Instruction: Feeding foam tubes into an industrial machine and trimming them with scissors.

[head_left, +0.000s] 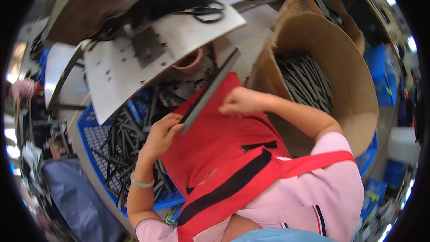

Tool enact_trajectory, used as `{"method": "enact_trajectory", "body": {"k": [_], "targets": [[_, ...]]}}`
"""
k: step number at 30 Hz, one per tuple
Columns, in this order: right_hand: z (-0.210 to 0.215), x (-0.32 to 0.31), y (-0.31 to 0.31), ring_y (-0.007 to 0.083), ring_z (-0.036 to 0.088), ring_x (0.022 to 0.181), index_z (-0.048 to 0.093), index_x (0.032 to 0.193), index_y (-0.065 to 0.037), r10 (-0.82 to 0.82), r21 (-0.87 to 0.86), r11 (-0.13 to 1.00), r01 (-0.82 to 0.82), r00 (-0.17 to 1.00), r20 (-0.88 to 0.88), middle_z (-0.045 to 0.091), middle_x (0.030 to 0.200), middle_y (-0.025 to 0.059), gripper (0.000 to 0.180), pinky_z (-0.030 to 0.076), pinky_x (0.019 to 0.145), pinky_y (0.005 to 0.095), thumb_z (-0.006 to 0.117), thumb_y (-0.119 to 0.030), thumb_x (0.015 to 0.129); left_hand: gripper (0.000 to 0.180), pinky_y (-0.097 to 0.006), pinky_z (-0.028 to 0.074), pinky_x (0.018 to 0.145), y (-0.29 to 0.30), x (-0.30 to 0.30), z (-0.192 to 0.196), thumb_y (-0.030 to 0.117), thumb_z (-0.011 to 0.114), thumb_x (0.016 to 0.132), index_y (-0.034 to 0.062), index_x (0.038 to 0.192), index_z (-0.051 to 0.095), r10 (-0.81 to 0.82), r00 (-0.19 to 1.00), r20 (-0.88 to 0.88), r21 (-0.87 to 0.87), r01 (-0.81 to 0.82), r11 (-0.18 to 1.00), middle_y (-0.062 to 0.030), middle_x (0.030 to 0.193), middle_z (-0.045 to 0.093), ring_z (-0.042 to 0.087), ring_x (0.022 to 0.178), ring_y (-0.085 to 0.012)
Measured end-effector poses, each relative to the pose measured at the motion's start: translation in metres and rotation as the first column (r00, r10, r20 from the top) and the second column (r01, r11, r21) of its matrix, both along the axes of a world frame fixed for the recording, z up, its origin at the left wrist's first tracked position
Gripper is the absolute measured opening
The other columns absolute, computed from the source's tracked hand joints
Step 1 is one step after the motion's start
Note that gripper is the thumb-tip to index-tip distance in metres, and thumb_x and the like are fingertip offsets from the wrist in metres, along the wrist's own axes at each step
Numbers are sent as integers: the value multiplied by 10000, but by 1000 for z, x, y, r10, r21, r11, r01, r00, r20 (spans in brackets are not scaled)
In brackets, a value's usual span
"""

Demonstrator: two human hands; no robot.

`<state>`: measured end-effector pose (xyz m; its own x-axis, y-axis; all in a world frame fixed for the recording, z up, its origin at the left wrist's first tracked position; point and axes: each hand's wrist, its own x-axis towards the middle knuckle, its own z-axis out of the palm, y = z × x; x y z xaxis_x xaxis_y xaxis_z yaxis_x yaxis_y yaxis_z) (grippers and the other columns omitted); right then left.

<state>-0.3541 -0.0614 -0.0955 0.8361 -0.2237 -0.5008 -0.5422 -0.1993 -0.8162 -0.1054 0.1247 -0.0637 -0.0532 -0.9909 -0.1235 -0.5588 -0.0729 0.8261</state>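
My left hand [163, 134] grips the lower end of a long, straight dark grey strip [204, 98], which slants up and away over the red apron [201, 141] on my lap. Beside the strip, to its right, is my right hand [239, 101], somewhat blurred, with its fingers curled closed; whatever they may hold is hidden. A blue plastic basket [92, 136] full of loose dark strips stands left of my knees. On the right, a tall brown cardboard box [345, 103] contains many similar strips [309, 80] laid together.
A white worktable [116, 69] with a machine over it stands ahead. Black scissors [208, 12] lie on it near small dark scraps. Under its edge sits a pink bucket [190, 64]. A dark blue covered bundle [80, 197] is at lower left; another person [24, 89] is at far left.
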Motion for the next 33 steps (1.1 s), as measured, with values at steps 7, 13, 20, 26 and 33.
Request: {"method": "enact_trajectory", "body": {"k": [7, 13, 20, 26, 33], "targets": [[81, 53, 38, 291, 536, 1091, 491, 1314, -123, 480, -746, 665, 41, 742, 469, 610, 1099, 109, 636, 467, 903, 402, 724, -122, 723, 241, -281, 512, 723, -16, -16, 28, 174, 505, 995, -38, 1003, 620, 61, 910, -409, 155, 3, 988, -58, 819, 637, 641, 770, -147], [57, 65, 22, 381, 625, 808, 624, 897, -59, 340, -632, 765, -125, 912, 231, 645, 796, 164, 205, 497, 692, 446, 675, -96, 702, 257, -279, 513, 621, -3, 14, 34, 224, 580, 950, -13, 986, 674, 82, 883, -461, 285, 59, 957, -49, 758, 656, 645, 670, -120], [86, 90, 20, 389, 623, 776, 623, 904, -4, 368, -617, 781, -96, 869, 331, 625, 799, 200, 235, 483, 674, 413, 696, -32, 682, 215, -359, 494, 646, -3, 11, 63, 230, 634, 781, 69, 889, 727, 119, 985, 124, -305, -77, 949, -124, 692, 649, 648, 675, -257], [74, 83, 4, 403, 592, 723, 563, 836, -1, 350, -701, 708, -84, 904, 245, 589, 754, 211, 233, 447, 613, 412, 700, 22, 649, 255, -365, 504, 645, -17, 13, 56, 260, 628, 807, 66, 932, 736, 115, 983, -146, -30, -121, 992, -92, 728, 696, 665, 680, -248], [49, 80, 3, 439, 562, 717, 517, 795, 7, 414, -768, 616, -176, 902, 126, 569, 735, 238, 221, 437, 588, 407, 700, -9, 673, 233, -366, 514, 662, -8, -3, 14, 257, 633, 783, 85, 887, 751, 221, 973, 60, -172, -208, 963, -93, 747, 702, 672, 705, -253]]}}
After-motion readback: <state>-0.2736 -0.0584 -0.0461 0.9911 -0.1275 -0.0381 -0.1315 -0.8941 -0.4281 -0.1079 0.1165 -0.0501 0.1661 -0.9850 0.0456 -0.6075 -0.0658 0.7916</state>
